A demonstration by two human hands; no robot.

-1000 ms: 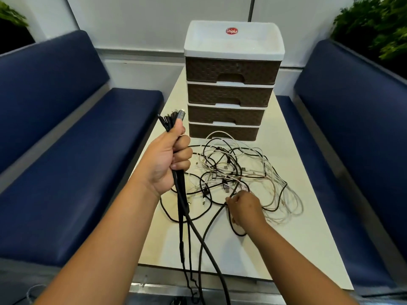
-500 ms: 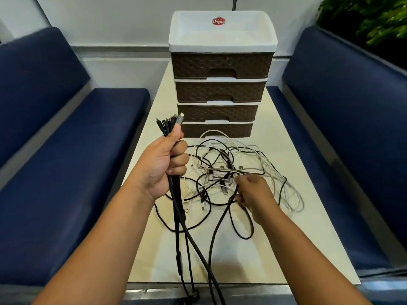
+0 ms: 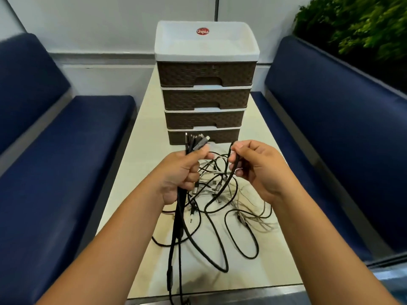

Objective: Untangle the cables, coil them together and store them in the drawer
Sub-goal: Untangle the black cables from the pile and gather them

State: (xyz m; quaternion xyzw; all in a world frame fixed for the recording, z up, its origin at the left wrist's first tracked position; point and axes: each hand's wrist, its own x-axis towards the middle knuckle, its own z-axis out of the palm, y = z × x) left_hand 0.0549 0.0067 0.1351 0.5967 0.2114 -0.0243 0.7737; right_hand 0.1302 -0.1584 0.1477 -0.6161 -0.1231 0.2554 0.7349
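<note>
A person's two bare forearms reach forward over a narrow, smooth cream table (image 3: 141,119). The left hand (image 3: 182,175) is curled into a fist around a bundle (image 3: 177,216) of thin black cables, held upright; their plug ends (image 3: 197,143), some metallic grey, fan out above the fist, and the cords hang straight down past the near table edge. The right hand (image 3: 257,170), just beside it, pinches one black braided cable (image 3: 214,227) near its end between thumb and fingertips; that cord drops in a long loop onto the table.

Below and between the hands lies a loose tangle (image 3: 222,186) of round black and off-white cords, looping over one another on the tabletop, spreading toward the right edge.

At the far end of the table stands a drawer unit (image 3: 206,95): four stacked drawers with dark brown woven-pattern fronts and scooped handle cut-outs, white frames, and a shallow white tray top bearing a red oval label. All four drawers are closed.

Padded navy bench seats (image 3: 55,161) flank the table on both sides. Green foliage (image 3: 363,25) shows at the upper right.
</note>
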